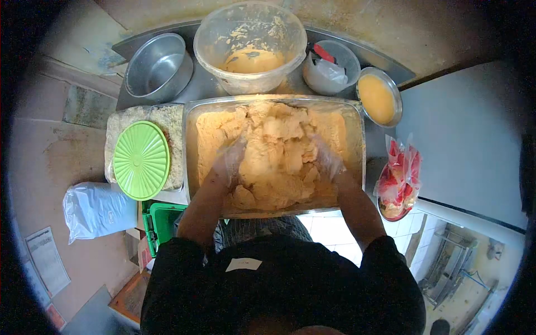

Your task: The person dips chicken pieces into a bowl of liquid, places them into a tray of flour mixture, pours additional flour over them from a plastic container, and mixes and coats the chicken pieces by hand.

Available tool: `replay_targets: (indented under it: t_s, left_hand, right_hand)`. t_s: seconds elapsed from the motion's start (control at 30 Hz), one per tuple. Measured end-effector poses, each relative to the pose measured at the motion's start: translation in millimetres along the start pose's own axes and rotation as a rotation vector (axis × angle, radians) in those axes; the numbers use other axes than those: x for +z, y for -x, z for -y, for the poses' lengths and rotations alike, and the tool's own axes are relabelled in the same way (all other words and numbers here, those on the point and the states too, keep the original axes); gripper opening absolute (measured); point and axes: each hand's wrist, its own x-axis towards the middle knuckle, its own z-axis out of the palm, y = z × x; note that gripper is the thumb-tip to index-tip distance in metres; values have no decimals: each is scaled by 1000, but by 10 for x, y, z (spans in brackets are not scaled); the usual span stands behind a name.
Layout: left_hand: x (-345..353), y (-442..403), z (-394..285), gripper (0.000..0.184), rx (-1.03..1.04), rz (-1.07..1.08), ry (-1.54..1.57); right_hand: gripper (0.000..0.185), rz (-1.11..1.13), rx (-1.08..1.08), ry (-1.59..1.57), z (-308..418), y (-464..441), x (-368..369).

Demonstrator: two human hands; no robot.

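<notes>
A large rectangular metal tray (pixel 360 151) holds a thick orange, dough-like mixture (pixel 273 151), heaped in lumps along the middle. My left hand (pixel 231 156), in a clear plastic glove, is pressed into the left side of the heap. Against the heap's right side lies my right hand (pixel 329 159), gloved in the same way. Both hands are blurred, and their fingers are partly sunk in the mixture, so I cannot tell how far they are closed. Flatter mixture lies along the tray's sides.
Behind the tray stand a metal pot (pixel 159 67), a big smeared plastic tub (pixel 251 78), a smaller plastic bucket (pixel 324 86) and a bowl of orange liquid (pixel 378 99). A green lid (pixel 142 161) rests on a crumb-filled container (pixel 174 120) at left. Red-marked plastic bags (pixel 399 176) lie right.
</notes>
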Motion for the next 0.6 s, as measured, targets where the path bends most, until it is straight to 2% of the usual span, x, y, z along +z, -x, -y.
replay_targets:
  t_s: [0.2, 0.33, 0.43, 0.5, 0.6]
  left_hand:
    - [-692, -151, -44, 36, 194, -337, -835]
    - [-920, -296, -34, 30, 271, -505, -1349]
    - [-1069, -543, -91, 26, 356, -378, -1314]
    - [-1102, -626, -60, 34, 398, -217, -1191]
    - [-720, -709, -49, 35, 311, -88, -829]
  right_hand:
    - [50, -75, -79, 328, 49, 187, -813]
    - [51, -207, -141, 684, -19, -47, -687]
    - [52, -202, -166, 678, 30, -434, -561]
    - [53, -143, -145, 603, 76, -671, -439]
    - [54, -66, -118, 443, 33, -856, -208]
